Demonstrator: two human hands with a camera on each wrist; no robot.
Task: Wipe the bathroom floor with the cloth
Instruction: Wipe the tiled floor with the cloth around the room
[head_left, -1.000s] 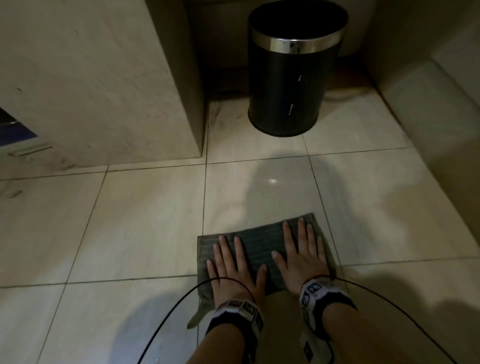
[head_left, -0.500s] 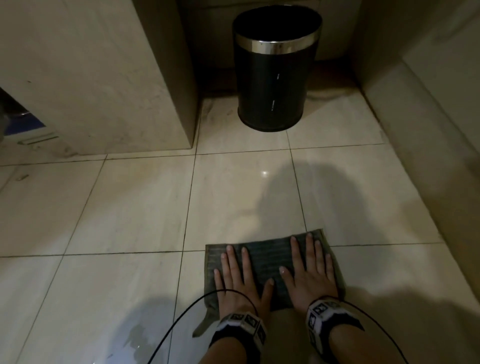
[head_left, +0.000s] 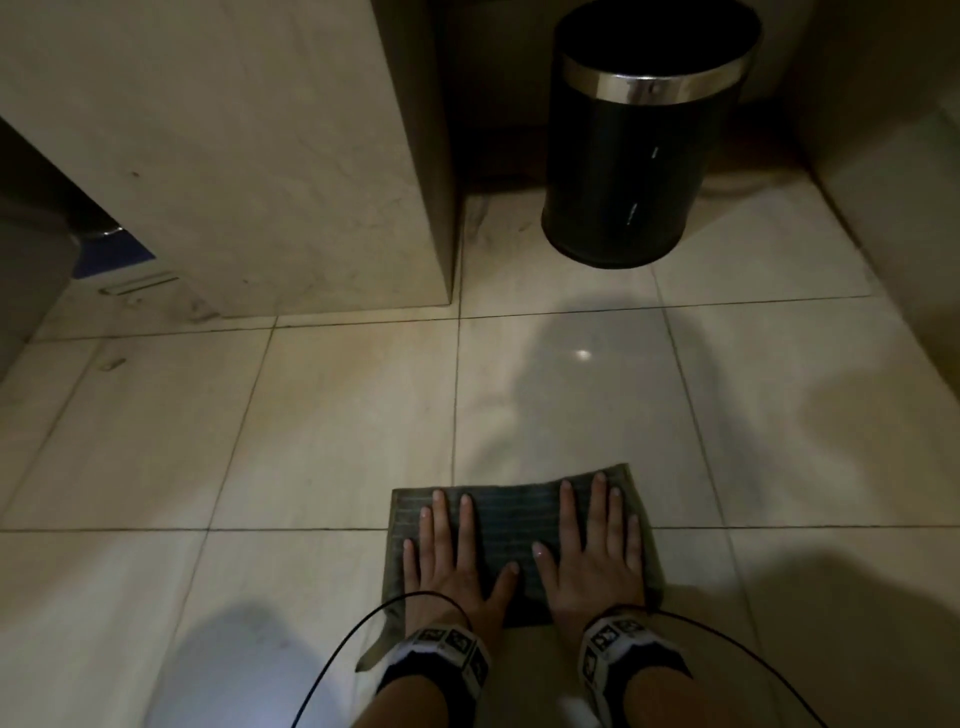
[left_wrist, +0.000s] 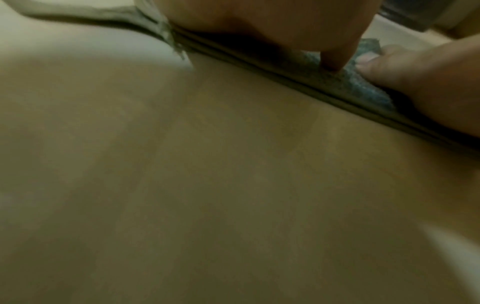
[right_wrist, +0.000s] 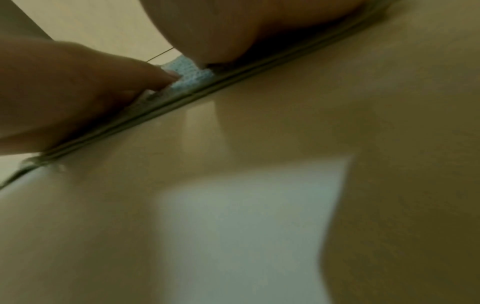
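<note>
The left hand (head_left: 454, 564) lay flat, palm down, on the left half of the cloth (head_left: 511, 525), its fingers straight and slightly spread, gripping nothing. The right hand (head_left: 592, 558) lay flat on the right half of the cloth in the same way, fingers straight and pointing away from the person, its thumb angled toward the left hand. In the left wrist view a fingertip pressed onto the cloth (left_wrist: 306, 67) near its folded edge; in the right wrist view the cloth (right_wrist: 187, 72) showed between the two hands.

The cloth was grey-green, folded into a rectangle and spread on the floor (head_left: 322, 426), lying across a grout line between pale tiles, with a loose strip trailing from its near left corner. Black cables (head_left: 337, 654) ran from the wristbands at both wrists.

Well beyond the cloth and a little to its right stood a black bin (head_left: 639, 171) with a shiny metal band near its rim. Beyond the cloth to the left rose a pale stone partition (head_left: 249, 156).
</note>
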